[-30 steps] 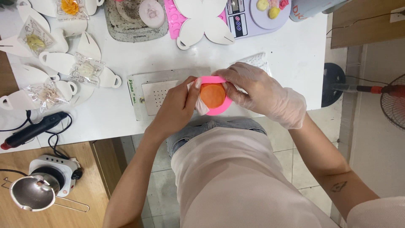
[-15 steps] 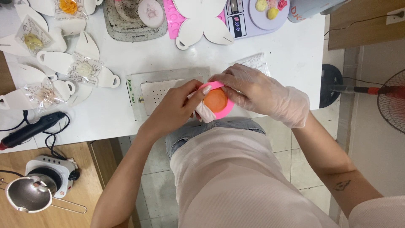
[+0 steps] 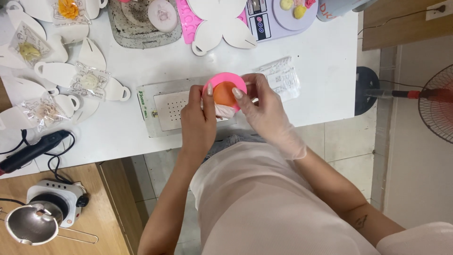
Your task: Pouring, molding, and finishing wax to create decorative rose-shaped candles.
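**Head view: both hands grasping a pink round mould above the tabletop's near edge**

Head view findings, left to right. At far left, below the tabletop (image 3: 118, 127), a small white electric burner (image 3: 55, 198) stands on a wooden surface with a steel ladle-shaped pot (image 3: 29, 225) on it. A black glue gun (image 3: 29, 150) with its cord lies at the tabletop's left edge. Above it, several white teardrop-shaped card cutouts (image 3: 55, 72) are spread out, with clear square sachets (image 3: 88, 80) lying on them; each sachet holds a small pale or yellow piece.

At centre, a flat grey metal plate (image 3: 163, 111) with a perforated panel lies on the tabletop; a narrow white and green label runs along its left edge. The bare left hand (image 3: 198, 123) and the right hand (image 3: 264, 111), in a clear glove, together grip a pink round mould (image 3: 225, 89) holding an orange disc (image 3: 223, 93). The mould is held over the plate's right end, thumbs on its face. A bit of white and pink material shows beneath it; its kind cannot be told.

Just right of the hands lies a clear flat packet (image 3: 282, 78) with a printed panel. At the far edge stand a grimy grey tray (image 3: 141, 23), a pink mould sheet (image 3: 188, 21) and a lilac scale (image 3: 278, 14). A fan (image 3: 436, 101) stands at far right.
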